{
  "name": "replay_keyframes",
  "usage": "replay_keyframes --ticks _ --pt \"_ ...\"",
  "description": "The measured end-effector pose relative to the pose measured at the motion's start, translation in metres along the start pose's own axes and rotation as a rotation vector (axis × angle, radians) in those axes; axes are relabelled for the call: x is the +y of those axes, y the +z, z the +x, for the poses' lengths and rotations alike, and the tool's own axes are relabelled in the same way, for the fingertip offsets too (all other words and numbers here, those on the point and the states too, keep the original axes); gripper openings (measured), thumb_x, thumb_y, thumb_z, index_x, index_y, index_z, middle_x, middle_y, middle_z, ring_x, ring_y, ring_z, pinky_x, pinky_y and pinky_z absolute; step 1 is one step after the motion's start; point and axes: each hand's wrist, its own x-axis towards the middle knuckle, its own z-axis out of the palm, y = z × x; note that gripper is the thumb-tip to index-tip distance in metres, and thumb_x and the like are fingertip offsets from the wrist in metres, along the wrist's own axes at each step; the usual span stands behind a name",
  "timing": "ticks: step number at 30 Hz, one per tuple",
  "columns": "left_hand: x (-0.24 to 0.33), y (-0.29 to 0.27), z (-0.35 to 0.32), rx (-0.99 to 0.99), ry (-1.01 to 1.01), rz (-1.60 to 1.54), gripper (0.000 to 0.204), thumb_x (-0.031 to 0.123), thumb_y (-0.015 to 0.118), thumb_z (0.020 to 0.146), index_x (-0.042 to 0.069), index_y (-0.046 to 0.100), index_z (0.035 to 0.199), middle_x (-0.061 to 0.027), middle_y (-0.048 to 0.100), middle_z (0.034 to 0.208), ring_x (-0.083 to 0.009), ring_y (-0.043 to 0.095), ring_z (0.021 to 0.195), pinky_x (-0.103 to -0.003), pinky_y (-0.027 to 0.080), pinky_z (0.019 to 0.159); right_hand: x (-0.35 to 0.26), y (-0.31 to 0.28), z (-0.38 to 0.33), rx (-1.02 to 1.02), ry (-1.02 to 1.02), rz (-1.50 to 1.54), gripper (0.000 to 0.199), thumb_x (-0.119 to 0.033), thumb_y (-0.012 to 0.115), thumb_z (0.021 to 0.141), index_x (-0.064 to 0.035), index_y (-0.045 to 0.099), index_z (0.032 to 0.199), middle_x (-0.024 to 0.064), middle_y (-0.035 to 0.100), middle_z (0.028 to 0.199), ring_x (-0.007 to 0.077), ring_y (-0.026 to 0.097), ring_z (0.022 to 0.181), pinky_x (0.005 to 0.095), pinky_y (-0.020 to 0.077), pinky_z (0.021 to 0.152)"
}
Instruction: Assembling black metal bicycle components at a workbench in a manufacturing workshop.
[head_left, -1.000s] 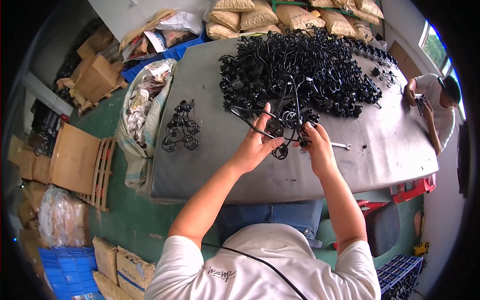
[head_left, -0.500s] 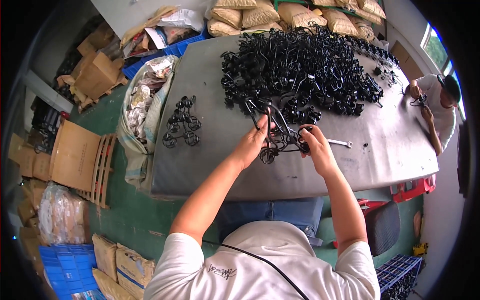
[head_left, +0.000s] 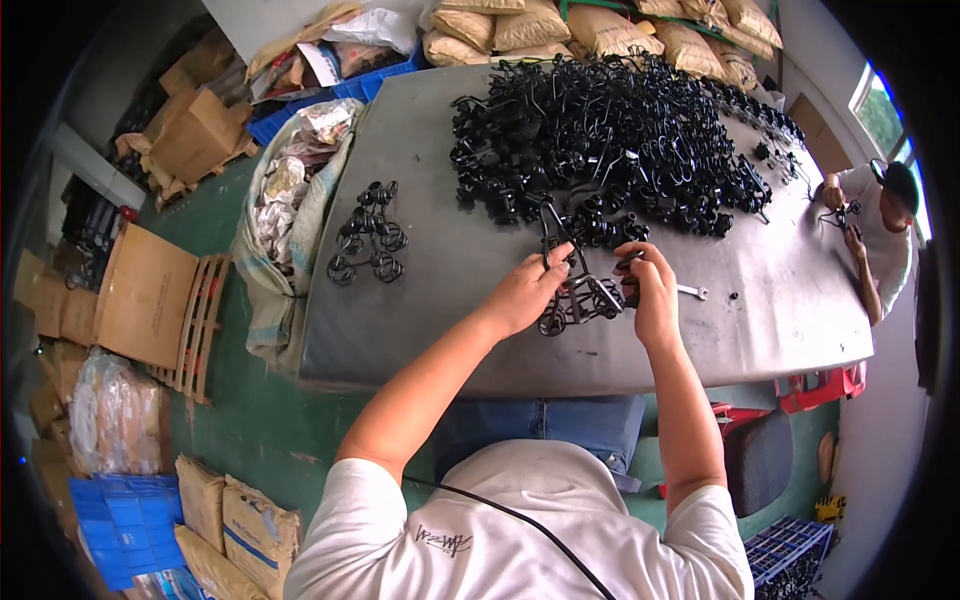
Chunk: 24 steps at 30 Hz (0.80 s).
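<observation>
- Seated worker at grey counter (head_left: pixel 420 330) holds black wire-frame assembly (head_left: pixel 580 295), lying just below the big pile of black wire parts (head_left: pixel 610 140), near counter's front edge.
- Left hand (head_left: pixel 525 290) clamped on assembly's upper end; right hand (head_left: pixel 650 290) closed on its right side, fingers pinching a small black part.
- Step in hand, by the look: fitting a piece onto the frame. Next move prob. needs the frame held steady while the piece seats.
- Small wrench (head_left: pixel 692 292) just right of assembly; finished-looking cluster (head_left: pixel 365 235) well left of pile.
</observation>
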Motion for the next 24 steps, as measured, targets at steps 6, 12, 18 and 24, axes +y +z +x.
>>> replay_keyframes --ticks 6,12,18,24 --pt "0.010 0.007 -0.004 0.012 -0.075 -0.258 0.042 0.025 0.049 0.106 -0.003 0.052 0.137 -0.0080 0.064 0.118 -0.0112 0.061 0.102 -0.029 0.051 0.093 0.021 -0.012 0.014 0.027 -0.019 0.241 0.028 -0.019 0.046 0.087 -0.0047 0.063 0.102 0.0035 0.063 0.083 0.0086 0.053 0.070 0.0213 0.0393 0.062" --pt "0.015 0.017 -0.002 0.096 -0.089 0.005 0.040 0.032 0.047 0.107 0.000 0.061 0.127 -0.0073 0.068 0.108 -0.0109 0.063 0.097 -0.029 0.054 0.085 0.009 -0.004 -0.001 0.085 -0.055 0.150 0.025 -0.016 0.046 0.088 -0.0057 0.064 0.102 0.0004 0.060 0.084 0.0060 0.049 0.071 0.0208 0.0375 0.063" --pt "0.029 0.025 -0.010 0.117 -0.071 -0.043 0.052 0.037 0.042 0.106 0.011 0.037 0.151 -0.0163 0.072 0.106 -0.0259 0.072 0.090 -0.035 0.055 0.079 -0.021 0.014 -0.005 0.108 -0.219 -0.203 0.020 -0.008 0.049 0.089 -0.0062 0.066 0.098 -0.0037 0.056 0.083 0.0046 0.044 0.071 0.0212 0.0368 0.063" --pt "0.008 0.035 -0.009 0.211 0.214 0.070 0.049 0.030 0.048 0.105 0.004 0.037 0.145 -0.0121 0.065 0.094 -0.0189 0.067 0.080 -0.034 0.055 0.076 -0.030 0.008 -0.006 0.172 -0.126 -0.008 0.022 -0.011 0.048 0.089 -0.0047 0.066 0.099 -0.0031 0.056 0.084 0.0044 0.043 0.071 0.0212 0.0360 0.063"
